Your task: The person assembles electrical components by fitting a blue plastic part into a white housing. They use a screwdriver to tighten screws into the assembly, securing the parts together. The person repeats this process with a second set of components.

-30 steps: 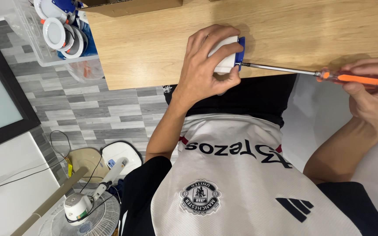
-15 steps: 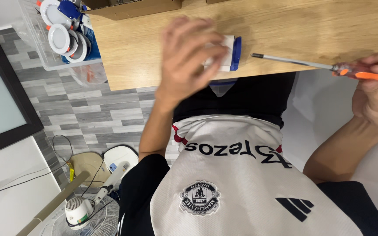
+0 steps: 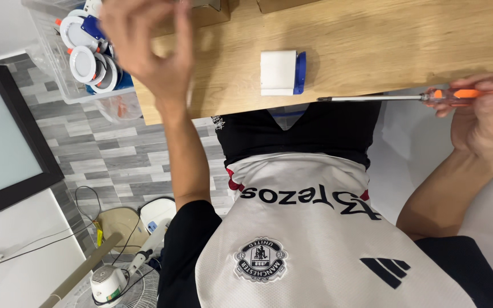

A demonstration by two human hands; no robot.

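While round lamps (image 3: 84,63) fill the bin (image 3: 49,68), fingers (image 3: 486,94) grip a screwdriver (image 3: 417,97).

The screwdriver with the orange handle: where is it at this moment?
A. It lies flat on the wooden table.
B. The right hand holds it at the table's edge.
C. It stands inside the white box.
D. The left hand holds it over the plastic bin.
B: the right hand grips the screwdriver by its orange handle, its tip pointing toward the white box on the wooden table, while the left hand is empty.

The person wears a white football shirt (image 3: 315,245) with black short sleeves, a round crest, dark chest lettering, three black stripes; forearms bare, apparently no rings.
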